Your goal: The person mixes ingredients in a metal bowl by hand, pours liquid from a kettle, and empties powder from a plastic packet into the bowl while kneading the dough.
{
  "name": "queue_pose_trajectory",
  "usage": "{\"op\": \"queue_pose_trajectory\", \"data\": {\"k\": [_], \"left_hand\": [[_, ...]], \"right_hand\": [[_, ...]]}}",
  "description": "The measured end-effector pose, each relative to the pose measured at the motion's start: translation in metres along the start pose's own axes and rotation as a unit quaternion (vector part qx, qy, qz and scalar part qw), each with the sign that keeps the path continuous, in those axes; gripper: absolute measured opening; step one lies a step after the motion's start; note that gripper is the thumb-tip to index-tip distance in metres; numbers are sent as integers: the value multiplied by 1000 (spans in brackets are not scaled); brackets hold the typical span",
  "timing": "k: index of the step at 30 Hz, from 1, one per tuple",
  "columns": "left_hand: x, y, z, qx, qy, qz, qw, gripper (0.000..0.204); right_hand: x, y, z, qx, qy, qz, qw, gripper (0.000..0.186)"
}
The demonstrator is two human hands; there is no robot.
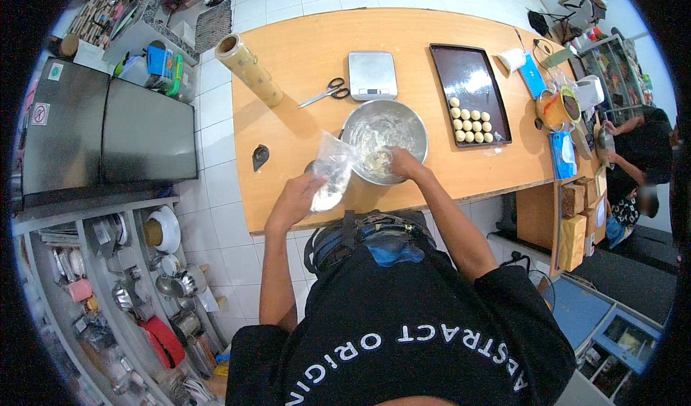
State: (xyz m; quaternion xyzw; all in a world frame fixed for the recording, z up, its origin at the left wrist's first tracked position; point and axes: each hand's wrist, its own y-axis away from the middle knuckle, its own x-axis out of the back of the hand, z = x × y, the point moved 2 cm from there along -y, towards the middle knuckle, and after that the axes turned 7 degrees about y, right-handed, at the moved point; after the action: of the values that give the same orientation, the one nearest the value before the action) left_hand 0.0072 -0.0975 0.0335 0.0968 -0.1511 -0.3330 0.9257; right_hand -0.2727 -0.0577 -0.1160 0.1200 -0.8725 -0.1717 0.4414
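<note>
My left hand [296, 199] is closed around a clear plastic bag [334, 163] with white powder in it, tilted against the left rim of a round metal bowl [415, 127]. Inside that bowl my right hand [402, 163] reaches down, its fingers curled into a pale, crumbly dough [376, 163]. White smears coat the bowl's inner wall. The fingertips are partly hidden in the dough.
Behind the bowl are a kitchen scale [372, 75], scissors [327, 92] and a tall roll of plastic film [248, 68]. A dark baking tray [461, 68] holds several dough balls [468, 126]. Another person [637, 147] works at the far right. A fridge [108, 129] stands left.
</note>
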Motion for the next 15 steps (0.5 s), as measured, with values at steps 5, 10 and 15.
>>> {"op": "queue_pose_trajectory", "data": {"k": [5, 10, 15], "left_hand": [[-16, -14, -4, 4, -23, -38, 999, 27], [-24, -31, -1, 8, -90, -90, 992, 31], [-34, -40, -5, -13, -51, -100, 994, 30]], "right_hand": [[5, 6, -18, -12, 23, 17, 1000, 50], [-1, 3, -8, -11, 47, 18, 999, 51], [-2, 8, -16, -29, 37, 33, 998, 52]]}}
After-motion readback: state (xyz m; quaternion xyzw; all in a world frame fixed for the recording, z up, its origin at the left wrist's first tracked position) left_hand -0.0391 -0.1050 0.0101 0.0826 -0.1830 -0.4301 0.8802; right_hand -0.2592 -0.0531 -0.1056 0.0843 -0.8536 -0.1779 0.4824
